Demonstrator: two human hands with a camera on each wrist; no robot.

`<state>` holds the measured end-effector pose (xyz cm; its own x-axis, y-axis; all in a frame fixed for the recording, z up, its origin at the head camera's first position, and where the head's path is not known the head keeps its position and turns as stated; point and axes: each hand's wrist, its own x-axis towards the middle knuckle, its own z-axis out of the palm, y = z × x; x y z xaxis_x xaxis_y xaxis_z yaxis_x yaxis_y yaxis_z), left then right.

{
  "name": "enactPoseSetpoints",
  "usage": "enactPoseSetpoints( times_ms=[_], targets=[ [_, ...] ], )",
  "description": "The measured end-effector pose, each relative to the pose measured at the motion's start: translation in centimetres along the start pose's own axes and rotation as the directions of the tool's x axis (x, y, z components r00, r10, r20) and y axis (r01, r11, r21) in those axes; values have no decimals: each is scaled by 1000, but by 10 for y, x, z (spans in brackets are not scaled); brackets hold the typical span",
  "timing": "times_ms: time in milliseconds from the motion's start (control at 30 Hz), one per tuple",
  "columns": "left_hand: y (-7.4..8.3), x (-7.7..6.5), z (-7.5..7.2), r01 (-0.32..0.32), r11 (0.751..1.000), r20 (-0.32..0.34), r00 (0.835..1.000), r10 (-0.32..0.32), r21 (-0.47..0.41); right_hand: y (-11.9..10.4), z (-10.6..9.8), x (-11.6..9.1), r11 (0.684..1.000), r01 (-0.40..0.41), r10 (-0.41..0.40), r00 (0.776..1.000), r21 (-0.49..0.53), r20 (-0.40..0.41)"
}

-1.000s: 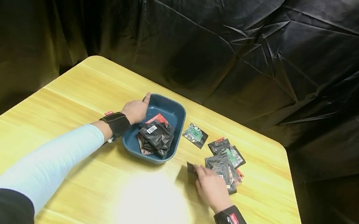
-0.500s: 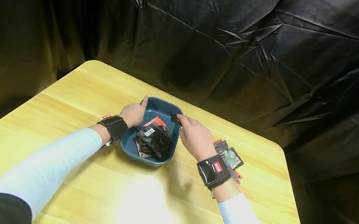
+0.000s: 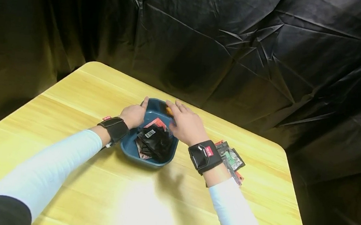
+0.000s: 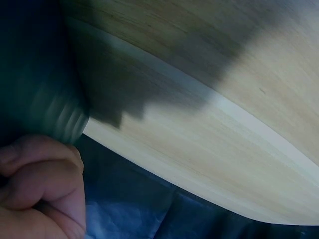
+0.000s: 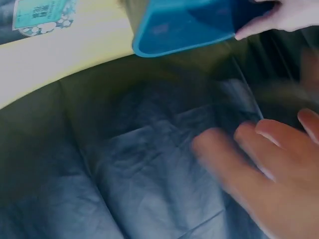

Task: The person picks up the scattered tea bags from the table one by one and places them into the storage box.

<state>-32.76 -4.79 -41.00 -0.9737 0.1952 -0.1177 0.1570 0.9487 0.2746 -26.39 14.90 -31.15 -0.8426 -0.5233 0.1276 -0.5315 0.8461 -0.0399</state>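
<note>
My left hand [image 3: 132,116] grips the left rim of a blue plastic bin [image 3: 145,163], its index finger pointing along the edge. In the left wrist view its fingers [image 4: 42,172] are curled against the bin's side. Inside the bin lies a heap of flat black sachets [image 3: 154,139], one with a white barcode, over a red one. My right hand [image 3: 189,126] is over the bin's far right side with fingers spread. A blurred black-and-orange sachet [image 3: 169,110] shows just under its fingertips. The right wrist view shows straight, blurred fingers [image 5: 224,159] with nothing between them.
More sachets [image 3: 233,159] lie in a loose pile on the wooden table [image 3: 93,187], right of the bin and partly behind my right wrist. A sachet with a green label [image 5: 40,12] shows in the right wrist view. Black sheeting [image 3: 190,47] hangs behind the table's far edge.
My right hand has carried a black sachet from the pile up and left to the bin, and its fingers have spread and let go. The left hand has kept its grip on the rim.
</note>
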Motion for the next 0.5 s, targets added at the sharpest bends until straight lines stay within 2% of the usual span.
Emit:
enactPoseSetpoints(
  times_ms=[100, 200, 333, 500],
  targets=[
    [0, -1, 0, -2, 1000, 9, 1000, 2, -1, 8, -2, -4, 994, -44, 32, 993, 99, 111],
    [1, -1, 0, -13, 1000, 9, 1000, 13, -10, 25, -6, -14, 980, -121, 101, 986, 157, 134],
    [1, 0, 1, -13, 1000, -8, 1000, 13, -14, 54, -13, -33, 965, -217, 198, 971, 145, 136],
    [-1, 0, 2, -4, 1000, -6, 1000, 4, 1, 89, -3, -57, 935, -336, 307, 927, 111, 216]
  ],
)
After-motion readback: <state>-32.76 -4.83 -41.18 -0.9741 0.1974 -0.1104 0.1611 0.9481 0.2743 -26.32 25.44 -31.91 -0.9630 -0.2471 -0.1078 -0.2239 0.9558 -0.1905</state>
